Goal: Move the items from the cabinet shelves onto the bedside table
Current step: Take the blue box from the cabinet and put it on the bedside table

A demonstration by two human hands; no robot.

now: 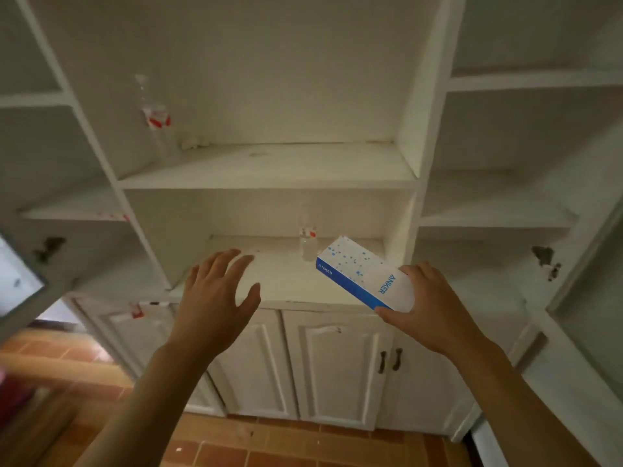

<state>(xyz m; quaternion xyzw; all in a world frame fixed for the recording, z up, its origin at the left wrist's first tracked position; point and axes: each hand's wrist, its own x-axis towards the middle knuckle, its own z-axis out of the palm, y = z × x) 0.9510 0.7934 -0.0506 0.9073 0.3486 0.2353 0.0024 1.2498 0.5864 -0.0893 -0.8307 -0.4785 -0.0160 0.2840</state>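
Observation:
My right hand (428, 308) grips a white and blue box (362, 273) marked ANKER by its near end, holding it tilted in front of the lower shelf (283, 284) of the white cabinet. A clear plastic bottle (307, 237) with a red and white label stands on that shelf just behind the box. Another clear bottle (153, 112) with a red label stands at the left of the upper shelf (269, 170), beside a small white crumpled thing (194, 142). My left hand (219, 298) hovers with fingers spread before the lower shelf's left part, holding nothing.
Side shelf compartments flank the middle bay on both sides. Closed white cabinet doors (333, 369) with dark handles sit below the lower shelf. An open door edge (17, 274) juts in at the left. The floor is orange-brown tile (269, 446).

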